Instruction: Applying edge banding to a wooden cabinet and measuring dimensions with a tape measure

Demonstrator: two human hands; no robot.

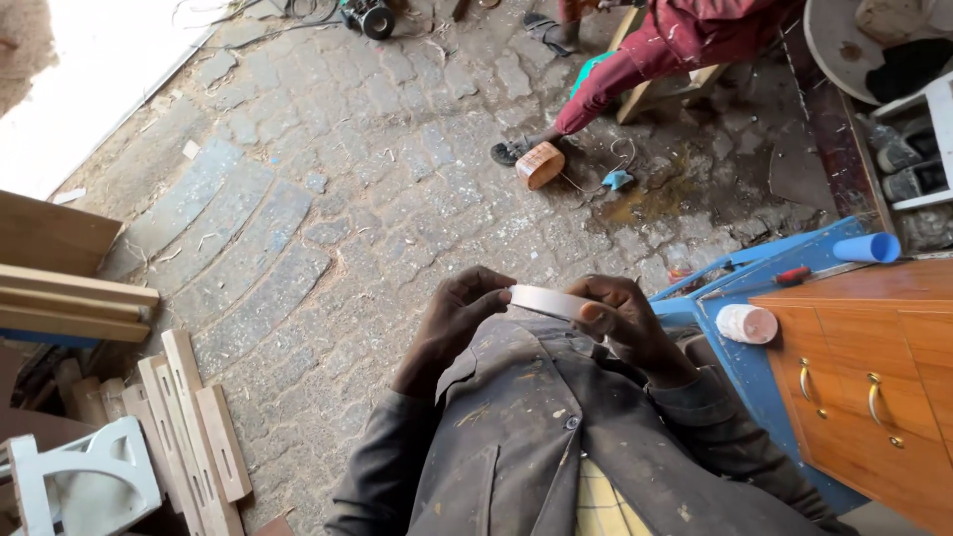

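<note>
A pale flat strip (548, 301), like a band of edging tape, is stretched between both my hands just above my dark, paint-flecked jacket. My left hand (459, 320) pinches its left end with thumb and fingers. My right hand (627, 323) grips its right end, fingers curled around it. Both hands are held close to my chest over the cobbled floor.
An orange wooden cabinet (874, 367) with brass handles stands at right on a blue stand (740, 372), with a white roll (747, 324) and a blue tube (868, 248). Wooden boards (194, 427) and a white frame (84, 486) lie at left. Another person in red (635, 65) is ahead, near an orange roll (540, 165).
</note>
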